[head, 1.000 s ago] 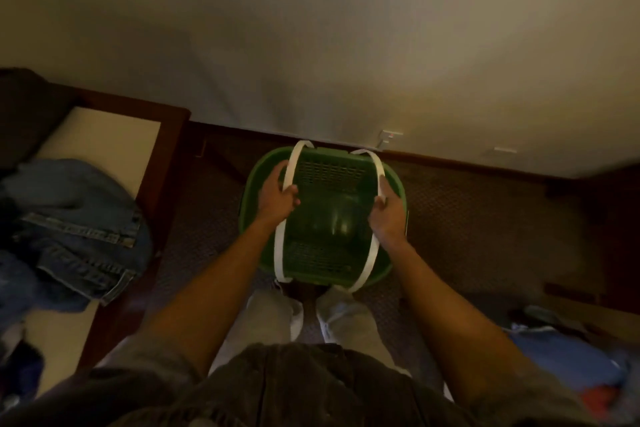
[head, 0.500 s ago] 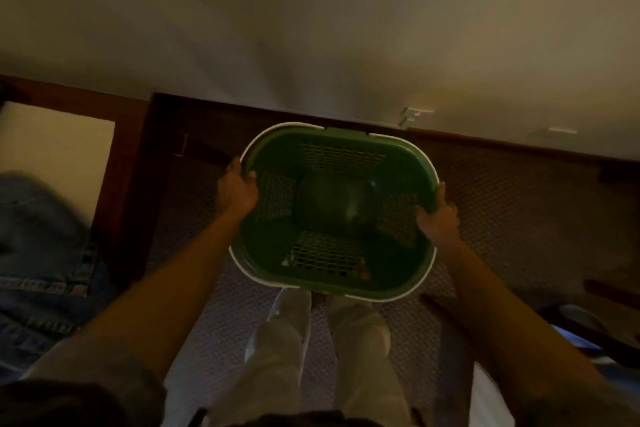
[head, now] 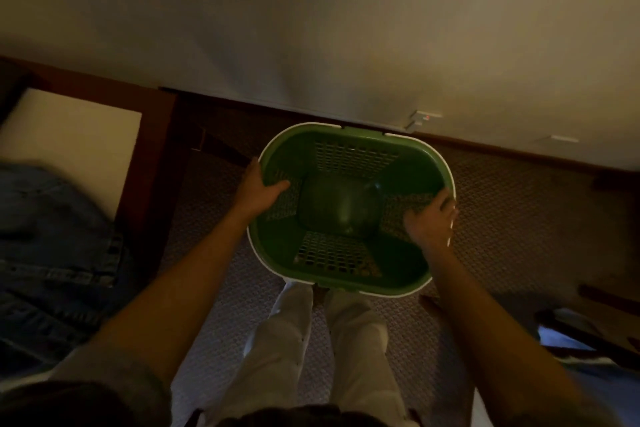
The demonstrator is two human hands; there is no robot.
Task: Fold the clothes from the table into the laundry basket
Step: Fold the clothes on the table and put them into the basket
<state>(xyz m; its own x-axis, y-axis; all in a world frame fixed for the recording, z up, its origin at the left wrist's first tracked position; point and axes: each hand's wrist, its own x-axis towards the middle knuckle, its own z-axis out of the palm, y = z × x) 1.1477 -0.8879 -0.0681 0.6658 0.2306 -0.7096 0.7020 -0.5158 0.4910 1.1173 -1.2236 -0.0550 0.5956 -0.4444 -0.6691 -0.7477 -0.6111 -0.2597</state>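
Note:
A green laundry basket point(head: 408, 263) with a white rim and mesh walls is held in front of me above the carpet, its inside bare. My left hand point(head: 258, 189) grips its left rim, fingers curled inside. My right hand point(head: 431, 218) grips the right rim the same way. Blue denim clothes point(head: 52, 253) lie heaped on the table point(head: 69, 135) at my left, blurred.
The table has a dark wooden frame point(head: 156, 163) close to the basket's left side. A pale wall point(head: 311, 28) with a dark baseboard and a socket point(head: 420, 118) stands ahead. Patterned carpet point(head: 519, 218) covers the floor. Blue and dark items point(head: 571, 336) lie at the lower right.
The basket has come up from the floor toward me, its white handles dropped to the rim. My hands shifted from the handles to the side rims, fingers now inside.

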